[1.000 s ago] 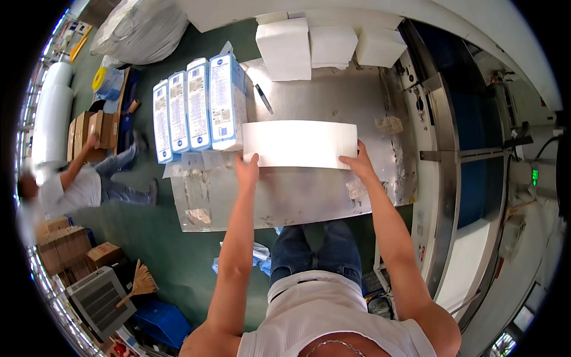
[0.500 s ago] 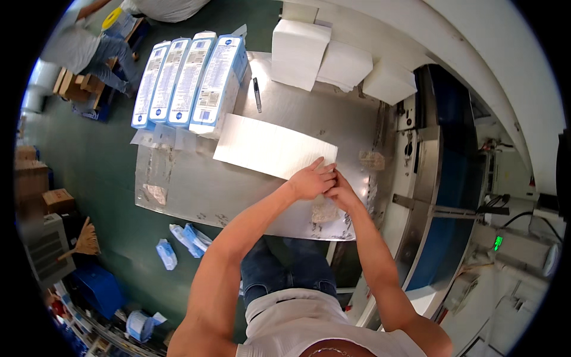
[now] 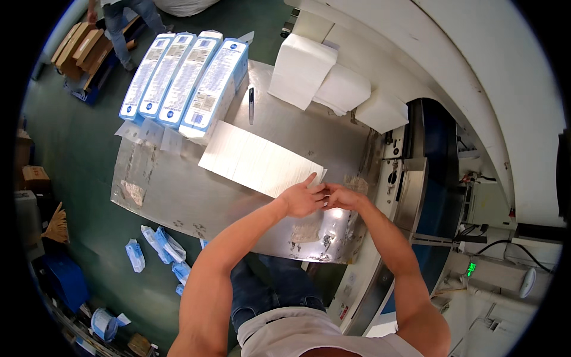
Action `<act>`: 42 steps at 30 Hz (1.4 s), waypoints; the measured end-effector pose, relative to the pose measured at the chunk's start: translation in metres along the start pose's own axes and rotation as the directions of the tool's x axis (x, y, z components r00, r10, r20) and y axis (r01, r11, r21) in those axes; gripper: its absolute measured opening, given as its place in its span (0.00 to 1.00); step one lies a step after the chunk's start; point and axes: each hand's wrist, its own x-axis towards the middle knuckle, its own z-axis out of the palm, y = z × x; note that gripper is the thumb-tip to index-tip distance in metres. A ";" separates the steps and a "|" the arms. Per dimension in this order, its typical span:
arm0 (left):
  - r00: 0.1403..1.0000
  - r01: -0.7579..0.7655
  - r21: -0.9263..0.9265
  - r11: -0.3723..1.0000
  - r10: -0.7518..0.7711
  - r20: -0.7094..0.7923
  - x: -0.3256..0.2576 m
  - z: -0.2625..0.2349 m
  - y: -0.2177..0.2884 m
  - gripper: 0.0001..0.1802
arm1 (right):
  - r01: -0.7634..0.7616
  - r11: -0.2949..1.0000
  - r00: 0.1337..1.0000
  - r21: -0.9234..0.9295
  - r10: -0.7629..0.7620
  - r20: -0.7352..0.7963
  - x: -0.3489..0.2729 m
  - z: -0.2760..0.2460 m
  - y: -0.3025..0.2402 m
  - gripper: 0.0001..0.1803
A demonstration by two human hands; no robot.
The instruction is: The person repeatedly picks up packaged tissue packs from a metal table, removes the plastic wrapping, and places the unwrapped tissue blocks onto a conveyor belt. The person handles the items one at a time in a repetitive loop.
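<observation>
A long block of thin white layered sheets (image 3: 256, 156), perhaps folded paper, lies at an angle on the metal table (image 3: 178, 190). At its right end, a few edges stand slightly loose. My left hand (image 3: 302, 199) rests against the near right corner of the block, fingers stretched out and the index finger apart. Beside it my right hand (image 3: 344, 197) has bent fingers that meet the left fingertips just off the block's end. What lies between the right fingertips is hidden. Beyond the block is a dark pen (image 3: 251, 106).
Several blue-and-white packs (image 3: 205, 89) stand in a row at the back left. White sheet stacks (image 3: 303, 68) line the far edge beside a machine (image 3: 410, 178). Crumpled blue-and-white wrappers (image 3: 169, 244) litter the floor. Another person (image 3: 134, 24) stands by cartons at the far left.
My view has shifted and turned slightly. Both hands have slid off the top of the block's right end towards its near corner. The other person has straightened up and moved.
</observation>
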 end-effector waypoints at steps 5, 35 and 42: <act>0.980 0.005 -0.034 0.999 0.002 0.201 0.000 -0.013 -0.006 0.18 | -0.013 0.565 0.809 -0.825 -0.478 -0.341 0.005 -0.026 -0.079 0.15; 0.952 0.018 -0.029 0.999 -0.008 0.306 -0.003 -0.021 -0.007 0.22 | -0.316 -0.088 0.437 -0.945 -0.897 -0.063 0.019 -0.073 -0.308 0.17; 0.954 -0.006 -0.016 1.000 0.010 0.299 0.000 -0.018 -0.007 0.22 | -0.494 -0.112 0.142 -0.862 -0.989 0.048 0.050 -0.092 -0.290 0.25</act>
